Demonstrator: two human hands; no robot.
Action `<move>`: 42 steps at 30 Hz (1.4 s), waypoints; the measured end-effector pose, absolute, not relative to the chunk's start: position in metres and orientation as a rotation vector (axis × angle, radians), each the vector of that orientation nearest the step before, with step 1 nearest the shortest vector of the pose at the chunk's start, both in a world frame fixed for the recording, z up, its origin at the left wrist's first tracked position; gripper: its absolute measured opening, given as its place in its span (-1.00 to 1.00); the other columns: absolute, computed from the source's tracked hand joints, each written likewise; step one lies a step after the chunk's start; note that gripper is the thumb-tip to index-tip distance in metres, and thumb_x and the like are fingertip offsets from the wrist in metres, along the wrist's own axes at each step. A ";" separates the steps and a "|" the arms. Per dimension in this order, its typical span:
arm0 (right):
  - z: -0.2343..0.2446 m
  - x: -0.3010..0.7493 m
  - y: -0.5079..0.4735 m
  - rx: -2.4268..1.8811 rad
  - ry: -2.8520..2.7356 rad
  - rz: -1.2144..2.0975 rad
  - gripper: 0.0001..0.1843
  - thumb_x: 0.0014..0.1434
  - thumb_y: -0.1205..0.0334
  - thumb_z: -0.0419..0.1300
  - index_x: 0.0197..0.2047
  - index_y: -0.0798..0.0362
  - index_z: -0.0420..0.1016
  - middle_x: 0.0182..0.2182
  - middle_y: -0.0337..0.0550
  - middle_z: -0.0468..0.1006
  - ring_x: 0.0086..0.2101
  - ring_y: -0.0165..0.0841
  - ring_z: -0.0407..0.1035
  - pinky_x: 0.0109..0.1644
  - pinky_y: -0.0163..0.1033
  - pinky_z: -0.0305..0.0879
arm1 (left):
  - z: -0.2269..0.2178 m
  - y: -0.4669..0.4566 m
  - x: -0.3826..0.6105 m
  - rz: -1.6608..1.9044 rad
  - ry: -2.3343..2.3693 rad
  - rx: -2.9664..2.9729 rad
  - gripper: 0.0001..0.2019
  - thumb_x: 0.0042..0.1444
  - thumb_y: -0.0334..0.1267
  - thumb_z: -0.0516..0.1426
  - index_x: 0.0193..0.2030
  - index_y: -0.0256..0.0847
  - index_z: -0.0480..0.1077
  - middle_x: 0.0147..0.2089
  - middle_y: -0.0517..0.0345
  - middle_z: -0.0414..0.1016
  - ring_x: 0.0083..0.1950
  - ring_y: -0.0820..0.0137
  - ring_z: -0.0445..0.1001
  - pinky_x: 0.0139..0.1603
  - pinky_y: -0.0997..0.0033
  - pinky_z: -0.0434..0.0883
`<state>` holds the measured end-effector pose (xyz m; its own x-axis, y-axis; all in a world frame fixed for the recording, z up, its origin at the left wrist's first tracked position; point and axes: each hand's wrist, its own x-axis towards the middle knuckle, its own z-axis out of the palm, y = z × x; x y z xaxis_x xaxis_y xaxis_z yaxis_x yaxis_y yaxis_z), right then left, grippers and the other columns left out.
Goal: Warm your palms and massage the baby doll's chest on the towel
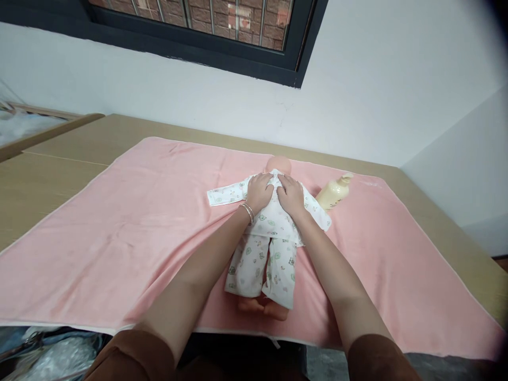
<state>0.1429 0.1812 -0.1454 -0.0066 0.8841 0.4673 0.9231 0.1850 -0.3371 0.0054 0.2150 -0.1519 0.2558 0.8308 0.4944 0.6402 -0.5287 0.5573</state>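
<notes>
A baby doll [268, 214] lies on a pink blanket [130, 227], its head at the far side and its feet nearest me. It wears a white patterned long-sleeved top and matching trousers. No face shows on the head. My left hand [260, 191] rests on one side of the upper top, with a bangle on the wrist. On the other side my right hand [290, 194] lies likewise, thumbs of both hands close to the middle. The fingers of both are laid out over the cloth near the collar. One sleeve stretches flat to the left.
A pale yellow pump bottle [334, 193] lies tilted at the doll's right on the blanket. Under the blanket is a wooden table [115, 127] against a white wall with a dark-framed window [238, 50]. Plastic-wrapped items [63, 357] are below the front left edge.
</notes>
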 end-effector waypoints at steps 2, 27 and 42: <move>-0.145 0.142 0.179 -1.660 -1.879 -0.097 -0.48 0.21 0.30 -0.04 0.21 0.01 0.42 0.20 -0.02 0.41 0.21 -0.10 0.24 0.28 0.10 0.10 | -0.152 0.214 0.005 1.191 1.332 2.282 -0.59 0.11 -0.40 -0.04 0.06 -0.24 0.45 0.15 0.06 0.50 0.20 0.22 0.37 0.31 0.17 0.22; -0.145 0.143 0.180 -1.656 -1.838 -0.086 -0.48 0.18 0.33 -0.01 0.18 0.08 0.44 0.19 -0.02 0.42 0.20 -0.14 0.25 0.32 0.05 0.08 | -0.151 0.215 0.007 1.223 1.257 2.306 -0.60 0.08 -0.36 0.00 0.02 -0.20 0.49 0.09 0.05 0.55 0.15 0.24 0.43 0.28 0.17 0.28; -0.145 0.141 0.179 -1.722 -1.742 -0.127 -0.51 0.18 0.26 0.02 0.17 0.14 0.43 0.12 0.06 0.48 0.12 -0.05 0.31 0.24 0.08 0.16 | -0.148 0.213 0.008 1.163 1.381 2.267 -0.68 0.20 -0.29 0.02 0.06 -0.17 0.45 0.12 0.05 0.52 0.18 0.19 0.38 0.30 0.10 0.23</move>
<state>0.1413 0.1787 -0.1450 0.1013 0.8507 0.5158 0.9165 0.1219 -0.3809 0.0085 0.2126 -0.1479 0.2350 0.8311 0.5040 0.6380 -0.5231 0.5651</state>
